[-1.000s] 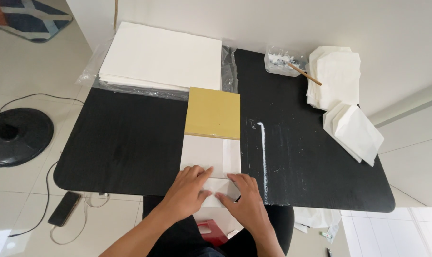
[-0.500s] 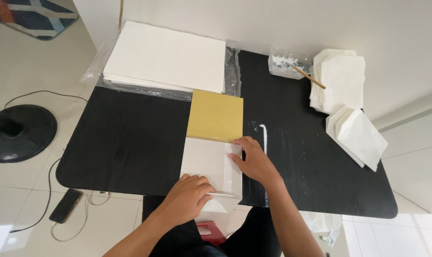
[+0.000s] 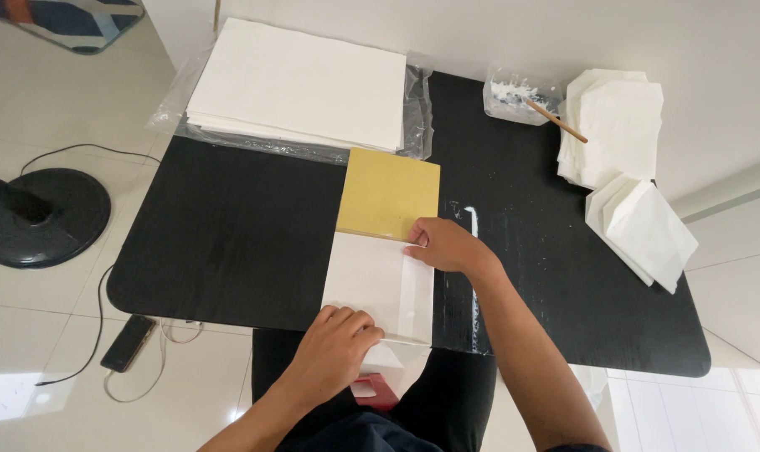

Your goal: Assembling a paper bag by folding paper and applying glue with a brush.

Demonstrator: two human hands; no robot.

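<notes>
Flatly, both hands, left and right, press open-palmed on the seemingly folded white sheet.

I see a black table as the backdrop. On it, a white sheet under my hands, with a mustard-yellow square just beyond it. At the table's far edge lies a white paper stack on clear plastic. Along its right side are white folded papers, and white paste smears streak the black near the yellow square.
</notes>
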